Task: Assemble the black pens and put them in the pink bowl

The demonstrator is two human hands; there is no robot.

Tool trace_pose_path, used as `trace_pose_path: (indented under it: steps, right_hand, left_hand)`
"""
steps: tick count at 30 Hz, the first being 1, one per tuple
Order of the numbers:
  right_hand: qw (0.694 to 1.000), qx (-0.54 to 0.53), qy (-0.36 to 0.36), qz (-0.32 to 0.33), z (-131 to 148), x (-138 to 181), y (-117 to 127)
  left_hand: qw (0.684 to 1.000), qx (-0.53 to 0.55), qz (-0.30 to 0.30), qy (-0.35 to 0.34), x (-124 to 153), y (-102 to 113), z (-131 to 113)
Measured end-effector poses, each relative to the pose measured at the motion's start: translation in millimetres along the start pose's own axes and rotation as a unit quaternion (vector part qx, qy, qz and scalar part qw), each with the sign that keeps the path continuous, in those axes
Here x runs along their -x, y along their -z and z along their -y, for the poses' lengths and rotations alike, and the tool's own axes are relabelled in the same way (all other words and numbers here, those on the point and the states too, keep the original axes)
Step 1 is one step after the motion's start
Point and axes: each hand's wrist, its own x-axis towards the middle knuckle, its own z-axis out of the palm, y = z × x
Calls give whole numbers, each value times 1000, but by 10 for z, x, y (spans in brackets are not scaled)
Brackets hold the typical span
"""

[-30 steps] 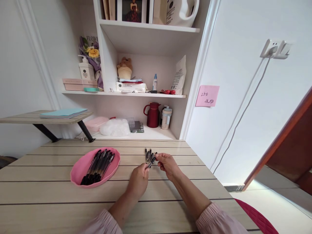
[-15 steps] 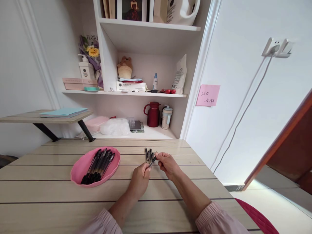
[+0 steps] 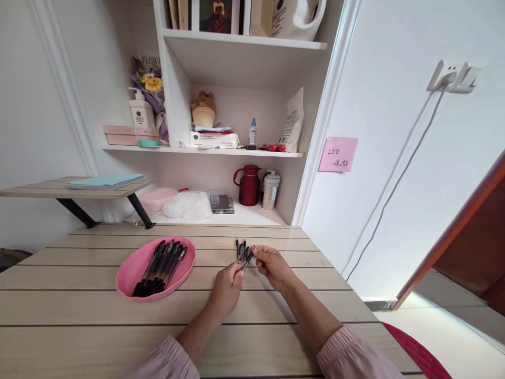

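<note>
Between my hands, over the wooden table, is a slim black pen [image 3: 246, 260], tilted up toward the right. My left hand [image 3: 229, 284] is closed around its lower end. At its upper end the fingertips of my right hand [image 3: 273, 266] are pinched together. Just beyond lie several small black pen parts [image 3: 240, 251] in a cluster, partly hidden behind the held pen and my fingers. To the left, a pink scalloped tray [image 3: 123, 276] holds a bundle of black pens with clear barrels [image 3: 161, 266].
A small raised shelf [image 3: 114, 193] on black legs stands at the table's back left, with blue-covered paper [image 3: 106, 180] on top. Behind the table, a white shelf unit [image 3: 244, 152] holds a red jug [image 3: 249, 185], a tumbler [image 3: 270, 190] and a plastic bag [image 3: 187, 205].
The view has shifted very slightly. Both hands stay on the pen in nearly the same pose, and the tray and loose parts have not moved.
</note>
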Motion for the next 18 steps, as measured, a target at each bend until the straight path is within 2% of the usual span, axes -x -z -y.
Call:
trace_pose_path:
  steps: [3,8,12,18]
  right_hand:
    - [1000,19,-3,-22,-4,5,-3]
    - [1000,15,-15,3,13,12,-1]
    - [999,26,-6,-26,4,6,4]
    - [1000,7,0,-15,3,9,-1]
  left_hand:
    - [1000,-5,5,-8,0,3,0]
    - [1000,-5,5,-6,-3,-3,19]
    - [1000,-15,3,-16,-4,-8,32]
    - [1000,-20,4,-17,-9,-10,31]
